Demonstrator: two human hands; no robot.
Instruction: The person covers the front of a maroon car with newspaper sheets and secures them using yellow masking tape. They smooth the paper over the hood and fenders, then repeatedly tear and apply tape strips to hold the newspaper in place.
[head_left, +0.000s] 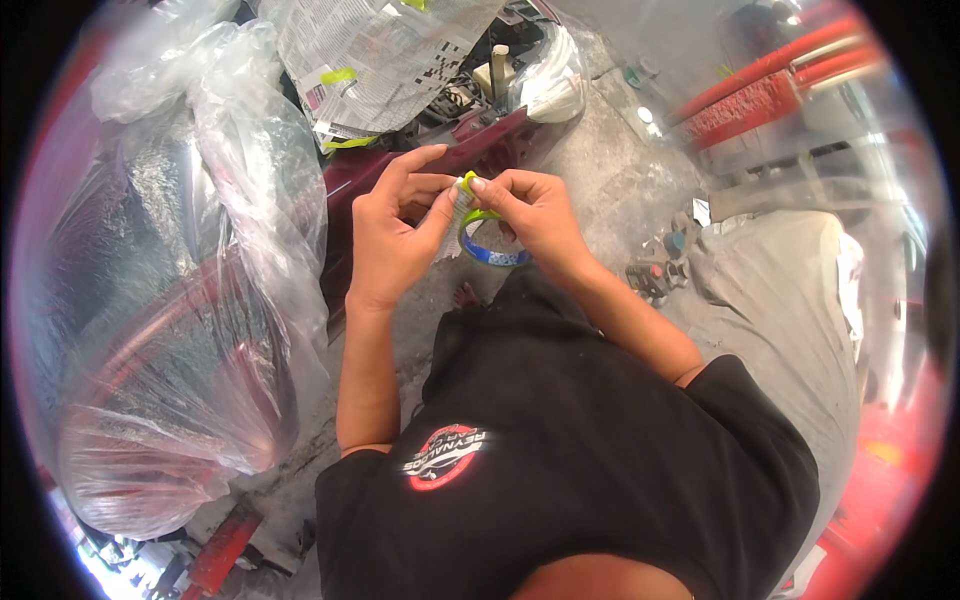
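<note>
A roll of yellow-green masking tape [493, 258] with a blue inner core hangs in front of my body. My right hand [535, 208] is closed on it, with thumb and forefinger pinching the tape near its loose end. Close beside it, my left hand [398, 230] pinches the same loose end of tape between thumb and forefinger, its other fingers raised. A whitish strip [449, 232] hangs just below the left thumb; what it is I cannot make out. Beyond both hands stretches a dark red car panel [350, 195].
Newspaper [375, 55] fixed with bits of yellow-green tape lies over the car part ahead. Clear plastic sheeting [250, 180] drapes the car on the left. A grey cloth [775, 290] covers something at right. Red metal bars [740, 110] stand far right, and a red cylinder [225, 550] lies lower left.
</note>
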